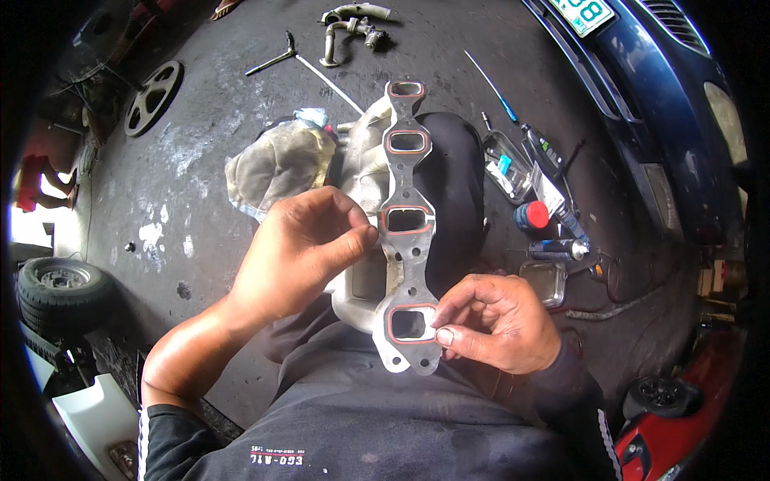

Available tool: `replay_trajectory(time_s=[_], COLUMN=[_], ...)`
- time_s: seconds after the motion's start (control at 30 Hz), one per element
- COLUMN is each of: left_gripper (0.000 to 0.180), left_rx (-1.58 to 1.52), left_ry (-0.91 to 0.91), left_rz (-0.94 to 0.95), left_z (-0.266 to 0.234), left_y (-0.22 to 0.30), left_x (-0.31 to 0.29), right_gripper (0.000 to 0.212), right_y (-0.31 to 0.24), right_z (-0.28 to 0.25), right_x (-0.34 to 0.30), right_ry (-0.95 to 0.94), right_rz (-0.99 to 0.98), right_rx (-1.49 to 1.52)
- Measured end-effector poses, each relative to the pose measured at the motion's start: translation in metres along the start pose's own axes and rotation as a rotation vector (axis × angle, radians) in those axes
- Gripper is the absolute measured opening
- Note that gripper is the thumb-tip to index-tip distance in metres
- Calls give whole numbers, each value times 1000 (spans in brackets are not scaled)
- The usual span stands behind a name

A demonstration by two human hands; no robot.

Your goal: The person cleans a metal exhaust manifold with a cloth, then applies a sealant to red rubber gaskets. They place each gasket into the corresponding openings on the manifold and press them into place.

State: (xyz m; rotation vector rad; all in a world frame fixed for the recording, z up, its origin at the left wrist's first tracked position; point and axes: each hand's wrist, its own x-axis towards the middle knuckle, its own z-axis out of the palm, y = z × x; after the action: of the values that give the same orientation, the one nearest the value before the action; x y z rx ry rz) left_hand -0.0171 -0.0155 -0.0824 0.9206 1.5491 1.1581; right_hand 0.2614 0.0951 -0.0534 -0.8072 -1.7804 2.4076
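Note:
A long grey manifold gasket [407, 190] with several red-edged rectangular openings lies lengthwise along a pale metal manifold [361, 295]. The manifold rests on my lap between my legs. My left hand [309, 248] has thumb and forefinger closed together at the gasket's left edge, next to the third opening from the far end. At the near end, my right hand [499, 325] pinches the gasket's right edge beside the nearest opening. That nearest end sits slightly off the metal flange, which shows bright at its lower left.
A dirty cloth [281, 170] lies left of the manifold. To the right are a plastic bottle [505, 167], a red-capped jar [531, 215], a spray can [559, 250] and a tray [544, 283]. Metal pipes [349, 36], a wrench [285, 54], tyres [64, 289] and a blue car [642, 104] stand around.

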Motion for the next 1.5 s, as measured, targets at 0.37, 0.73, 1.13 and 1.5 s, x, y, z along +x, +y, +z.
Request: replay_trajectory(time_s=[0.37, 0.73, 1.13, 1.5], left_gripper=[22, 16, 27, 14], left_rx=[370, -8, -470, -414], left_ry=[117, 44, -354, -299], left_rz=[332, 65, -112, -249], left_z=[5, 5, 10, 4], left_y=[-7, 6, 53, 46], left_x=[-7, -18, -14, -16], right_gripper=[16, 17, 33, 29], right_y=[0, -1, -8, -26], right_z=[-7, -5, 18, -12], right_x=[-2, -3, 27, 33], right_ry=[-21, -21, -147, 117], right_rz=[22, -74, -175, -89], right_rx=[38, 59, 438, 188])
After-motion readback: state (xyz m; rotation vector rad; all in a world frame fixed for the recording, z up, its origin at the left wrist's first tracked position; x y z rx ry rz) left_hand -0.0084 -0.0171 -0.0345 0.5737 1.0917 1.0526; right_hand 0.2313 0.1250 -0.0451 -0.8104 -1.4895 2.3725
